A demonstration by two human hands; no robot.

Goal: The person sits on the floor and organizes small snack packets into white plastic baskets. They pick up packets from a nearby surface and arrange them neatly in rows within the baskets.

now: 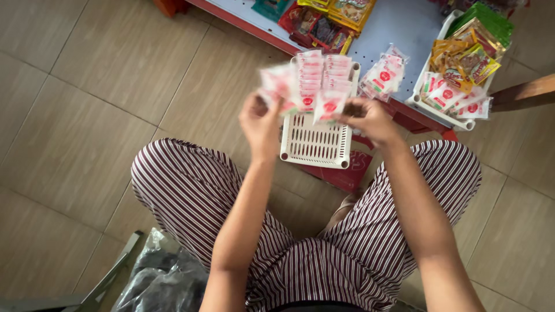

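Note:
My left hand (pixel 261 124) is raised over the floor and grips a blurred bunch of small white-and-red sachets (pixel 278 84). My right hand (pixel 370 120) pinches one more such sachet (pixel 329 106) by its edge. Both hands hover just above a white slotted plastic basket (pixel 317 143), whose far end holds two neat rows of the same sachets (pixel 324 72).
A low blue shelf (pixel 399 26) with a red edge carries a loose sachet pile (pixel 383 75), a second white basket (pixel 419 95) of mixed yellow and green packets, and dark snack packs (pixel 315 26). My striped trousers, a black plastic bag (pixel 165 277) and tiled floor lie below.

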